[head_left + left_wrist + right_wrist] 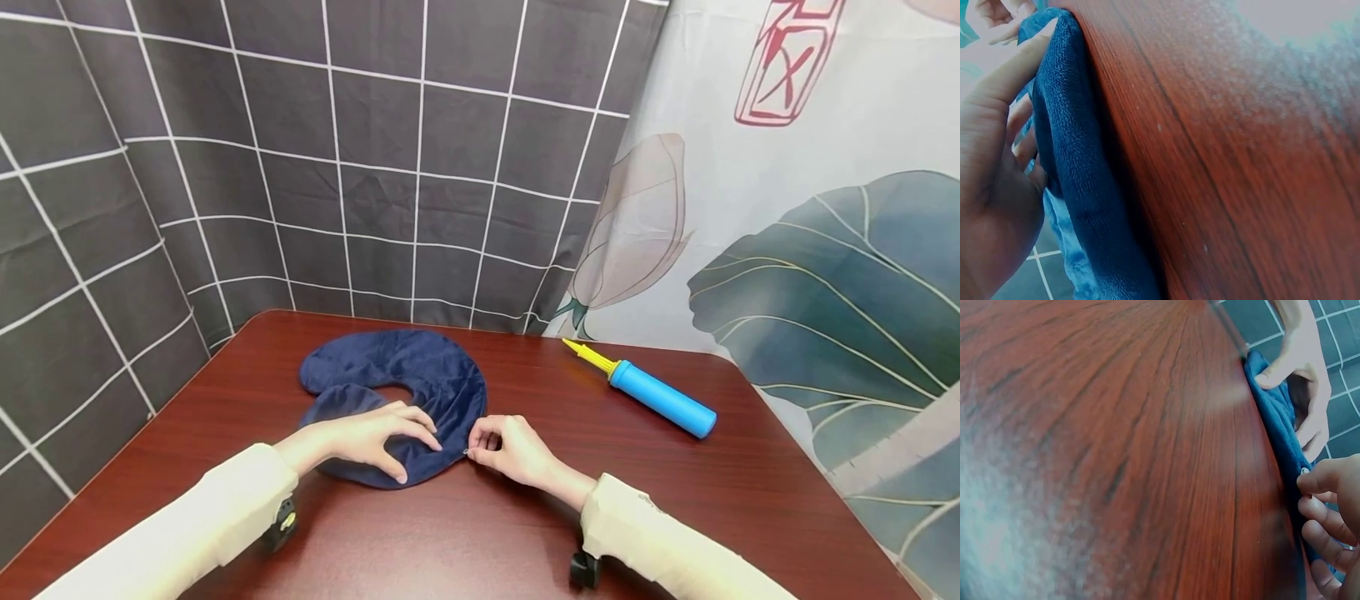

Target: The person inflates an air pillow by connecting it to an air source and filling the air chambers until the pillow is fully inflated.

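Note:
A navy blue, flat U-shaped neck pillow [450,367] of soft plush lies on the table with its gap facing left. My left hand [367,435] rests on its near arm, thumb and fingers spread over the cloth. In the left wrist view the thumb lies along the pillow's edge. At the pillow's near right edge, my right hand [519,452] pinches a small metal zipper pull [1305,470] between thumb and forefinger. The right hand's other fingers curl beside the seam.
A blue hand pump [663,398] with a yellow nozzle lies at the right rear of the reddish-brown wooden table [525,542]. A dark curtain [375,167] with white grid lines hangs behind, and a flower-printed curtain [825,183] hangs at the right.

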Motion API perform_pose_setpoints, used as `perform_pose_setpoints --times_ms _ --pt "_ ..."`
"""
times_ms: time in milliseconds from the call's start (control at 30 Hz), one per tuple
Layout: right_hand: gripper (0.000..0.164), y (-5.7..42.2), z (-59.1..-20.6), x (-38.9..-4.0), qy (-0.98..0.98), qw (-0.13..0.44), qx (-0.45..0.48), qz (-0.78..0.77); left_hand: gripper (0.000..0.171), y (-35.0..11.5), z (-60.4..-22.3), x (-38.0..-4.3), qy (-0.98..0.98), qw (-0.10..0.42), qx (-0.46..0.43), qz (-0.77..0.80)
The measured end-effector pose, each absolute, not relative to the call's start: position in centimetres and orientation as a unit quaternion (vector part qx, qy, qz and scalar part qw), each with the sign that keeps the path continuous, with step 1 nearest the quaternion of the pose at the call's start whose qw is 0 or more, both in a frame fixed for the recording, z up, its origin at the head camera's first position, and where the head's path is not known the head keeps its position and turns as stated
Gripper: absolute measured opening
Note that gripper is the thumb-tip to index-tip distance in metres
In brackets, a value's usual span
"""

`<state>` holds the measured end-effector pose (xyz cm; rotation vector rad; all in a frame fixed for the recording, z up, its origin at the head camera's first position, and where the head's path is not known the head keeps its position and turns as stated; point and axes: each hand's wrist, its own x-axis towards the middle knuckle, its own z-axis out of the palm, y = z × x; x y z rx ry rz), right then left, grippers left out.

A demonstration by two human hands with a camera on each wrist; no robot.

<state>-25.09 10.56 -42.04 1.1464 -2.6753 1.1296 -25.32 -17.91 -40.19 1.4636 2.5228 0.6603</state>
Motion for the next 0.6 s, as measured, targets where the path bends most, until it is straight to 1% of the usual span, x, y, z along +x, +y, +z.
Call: perform_pose_setpoints --times_ms 200,367,600 --pt "0.016 11.2 -41.9 -25.8 -0.863 0.027 0.351 0.362 0.052 -18.0 -40.4 -25.4 0.843 0.078 0.486 0.220" --pt "0.014 11.7 -41.7 -26.7 -0.870 0.022 0.339 0.359 0.052 -18.0 -40.4 -25.3 0.841 0.069 0.490 0.218" --pt "0.015 12.2 -41.9 -28.1 -0.874 0.031 0.328 0.356 0.052 -17.9 -40.3 -25.3 0.841 0.067 0.491 0.217"
